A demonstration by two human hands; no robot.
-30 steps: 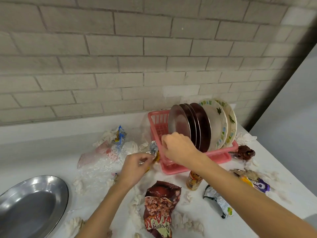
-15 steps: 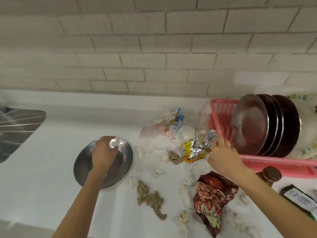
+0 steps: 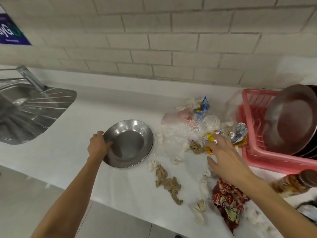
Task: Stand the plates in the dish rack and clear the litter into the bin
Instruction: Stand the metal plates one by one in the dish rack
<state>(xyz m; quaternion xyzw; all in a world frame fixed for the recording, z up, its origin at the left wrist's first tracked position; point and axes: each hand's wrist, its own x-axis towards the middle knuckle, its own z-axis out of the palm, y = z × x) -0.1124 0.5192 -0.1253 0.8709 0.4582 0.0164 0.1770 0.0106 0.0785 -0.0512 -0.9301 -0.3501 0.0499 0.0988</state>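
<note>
**Head view.**

Your left hand (image 3: pixel 98 146) grips the left rim of the loose steel plate (image 3: pixel 130 143). The fingers curl over the rim into the dish, and the thumb is hidden. The plate sits on the white counter (image 3: pixel 77 131), out of the rack. You cannot tell whether it lies flat or is tipped up at your hand.

Your right hand (image 3: pixel 226 160) is spread wide with the fingers straight and the thumb pointing back toward you. It holds nothing. The fingertips (image 3: pixel 218 142) reach the near end of the yellow-and-silver foil wrapper (image 3: pixel 239 134). Motion blur hides whether they touch it.

Locations relative to your hands:

- **Right of the right hand:** the pink dish rack (image 3: pixel 267 161). A racked steel plate (image 3: pixel 289 117) stands on edge in it, leaning back against the darker plates (image 3: pixel 310 152) behind.
- **Between the hands:** the brown crumpled paper (image 3: pixel 169 183) and the white tissue scraps (image 3: pixel 152 164), lying nearer to you than the loose plate.
- **Beyond the right hand, toward the wall:** the clear plastic bag (image 3: pixel 178 121) with the blue wrapper (image 3: pixel 205 104) at its far edge.
- **Under the right wrist:** the red snack bag (image 3: pixel 228 206), partly covered by the forearm.
- **Right of the right forearm:** a dark-capped bottle (image 3: pixel 295 183), blurred.
- **Left of the left hand, well apart:** the steel sink (image 3: pixel 25 114).
</note>
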